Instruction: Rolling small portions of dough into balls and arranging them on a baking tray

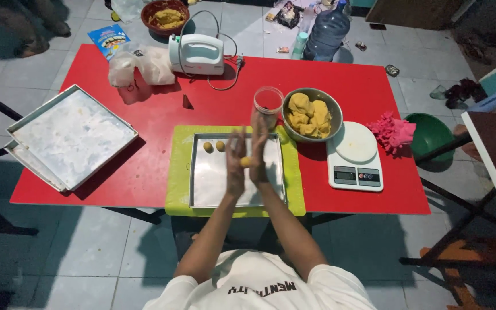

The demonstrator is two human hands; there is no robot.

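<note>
My left hand (236,162) and my right hand (259,150) are pressed palm to palm over a metal baking tray (219,183), with a small yellow dough ball (246,162) squeezed between them. The fingers of both hands are stretched out flat. Two rolled dough balls (213,146) lie at the tray's far left corner. The tray rests on a green mat (180,172) on the red table (144,115). A metal bowl of yellow dough (311,115) stands just beyond my right hand, beside a clear plastic jar (268,103).
A white kitchen scale (355,158) sits to the right, with a pink cloth (394,132) past it. Stacked greased trays (70,136) lie at the left. A hand mixer (196,54) and a plastic bag (139,66) are at the far edge.
</note>
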